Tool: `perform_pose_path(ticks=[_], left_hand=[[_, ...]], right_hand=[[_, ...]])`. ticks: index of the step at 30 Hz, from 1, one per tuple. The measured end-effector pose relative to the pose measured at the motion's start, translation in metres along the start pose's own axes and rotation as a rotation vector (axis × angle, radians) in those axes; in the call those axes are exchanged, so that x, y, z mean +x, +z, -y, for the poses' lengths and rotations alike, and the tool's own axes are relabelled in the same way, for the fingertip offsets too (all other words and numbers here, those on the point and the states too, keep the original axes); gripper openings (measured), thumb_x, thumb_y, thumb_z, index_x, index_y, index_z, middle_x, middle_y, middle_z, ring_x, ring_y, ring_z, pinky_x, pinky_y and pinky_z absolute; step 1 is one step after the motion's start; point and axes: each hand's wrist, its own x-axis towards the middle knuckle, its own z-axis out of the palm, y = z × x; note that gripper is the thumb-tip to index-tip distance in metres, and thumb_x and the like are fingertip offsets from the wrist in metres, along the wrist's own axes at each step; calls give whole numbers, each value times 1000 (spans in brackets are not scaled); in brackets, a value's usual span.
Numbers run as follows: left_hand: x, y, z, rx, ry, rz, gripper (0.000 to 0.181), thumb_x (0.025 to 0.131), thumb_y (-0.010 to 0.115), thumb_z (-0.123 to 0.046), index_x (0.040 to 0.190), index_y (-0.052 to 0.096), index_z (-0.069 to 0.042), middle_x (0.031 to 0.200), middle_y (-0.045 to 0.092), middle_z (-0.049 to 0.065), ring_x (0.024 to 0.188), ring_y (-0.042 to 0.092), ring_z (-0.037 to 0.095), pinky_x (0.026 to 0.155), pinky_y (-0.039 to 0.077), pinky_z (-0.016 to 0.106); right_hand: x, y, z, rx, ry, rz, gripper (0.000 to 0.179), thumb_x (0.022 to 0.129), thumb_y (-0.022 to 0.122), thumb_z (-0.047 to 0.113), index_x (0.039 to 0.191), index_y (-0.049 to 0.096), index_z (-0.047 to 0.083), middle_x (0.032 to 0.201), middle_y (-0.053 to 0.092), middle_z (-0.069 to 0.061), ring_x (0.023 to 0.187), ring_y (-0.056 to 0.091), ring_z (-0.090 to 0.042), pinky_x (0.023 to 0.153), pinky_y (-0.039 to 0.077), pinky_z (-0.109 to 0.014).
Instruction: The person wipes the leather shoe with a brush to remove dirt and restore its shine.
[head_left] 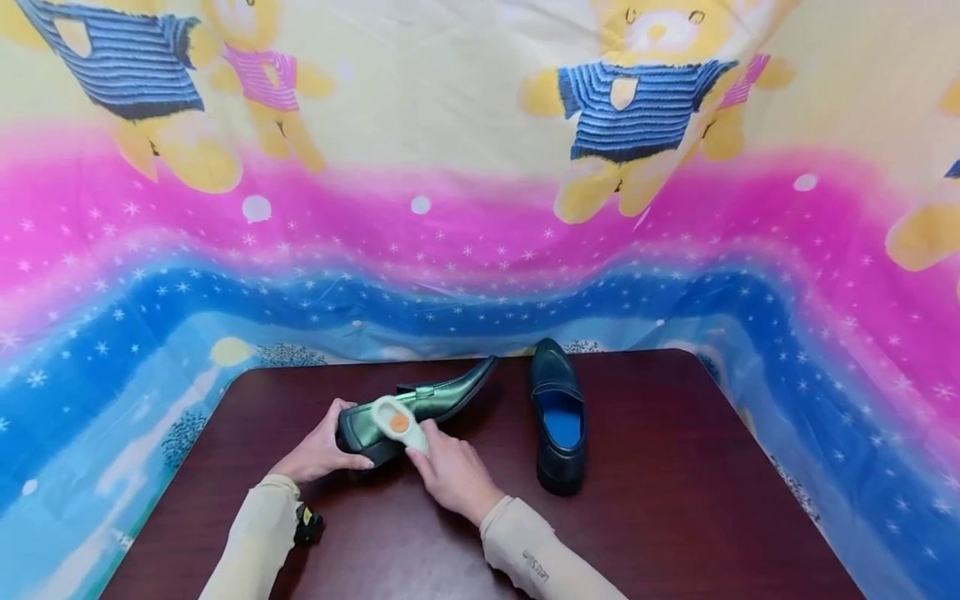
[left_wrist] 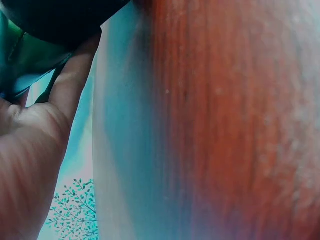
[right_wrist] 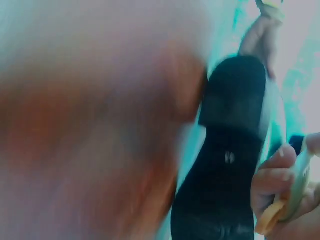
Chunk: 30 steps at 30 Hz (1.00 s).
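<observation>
Dark-red table (head_left: 675,508): left hand (head_left: 320,448) grips green shoe (head_left: 447,398) at back; right hand (head_left: 457,475), angled inward, grips pale tool (head_left: 401,425).

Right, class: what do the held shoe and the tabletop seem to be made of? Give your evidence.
The held shoe: probably leather or imitation leather, glossy, judging by its smooth sheen.
The tabletop: seemingly wood or wood-look laminate, polished, judging by reddish-brown grain-like streaks and reflections.
</observation>
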Motion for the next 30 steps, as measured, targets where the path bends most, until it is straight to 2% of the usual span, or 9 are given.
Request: perform_pose_path(ticks=[4, 9, 12, 16, 22, 27, 30], left_hand=[[1, 0, 0, -20, 35, -18, 89, 72, 97, -21, 136, 38, -6, 133, 56, 15, 116, 55, 16, 97, 45, 22], [-1, 3, 2, 1, 62, -31, 93, 70, 98, -20, 139, 37, -3, 134, 55, 17, 115, 54, 14, 96, 44, 20], [-2, 5, 2, -9, 39, -34, 91, 70, 98, -19, 137, 38, -5, 133, 56, 16, 115, 55, 15, 96, 44, 21], [-1, 5, -1, -24, 0, -22, 85, 73, 96, -21, 134, 39, -7, 131, 57, 14, 115, 56, 18, 96, 46, 24], [1, 1, -6, -45, -47, 10, 84, 76, 93, -23, 136, 36, -7, 133, 55, 16, 117, 56, 26, 95, 48, 30], [0, 0, -7, -57, -96, 7, 84, 78, 92, -25, 138, 34, -11, 135, 53, 16, 117, 56, 27, 96, 49, 34], [-1, 5, -6, -94, -143, -1, 71, 87, 84, -27, 136, 35, -12, 134, 54, 17, 117, 55, 27, 95, 48, 35]], right_hand=[[4, 15, 14, -56, -84, 64, 23, 107, 55, 37, 118, 55, 17, 86, 59, 7, 63, 52, -8, 55, 41, -24], [7, 26, 19, -97, -101, 111, 23, 106, 57, 39, 119, 55, 19, 85, 60, 8, 64, 54, -7, 56, 42, -24], [6, 26, 13, -131, -112, 105, 25, 106, 57, 39, 121, 55, 20, 85, 61, 7, 65, 58, -10, 55, 42, -25], [2, 17, -8, -174, -103, 47, 28, 106, 58, 39, 125, 54, 19, 87, 65, 4, 65, 61, -14, 54, 43, -27], [-7, -10, -47, -215, -17, -56, 24, 104, 63, 33, 116, 53, 16, 78, 60, 2, 59, 55, -17, 50, 40, -31], [-11, -21, -57, -183, -18, -37, 25, 104, 63, 34, 117, 53, 14, 78, 61, 0, 62, 57, -16, 52, 42, -30], [-12, -20, -57, -171, -18, -16, 26, 105, 62, 34, 119, 53, 14, 80, 63, 0, 64, 58, -15, 53, 43, -30]])
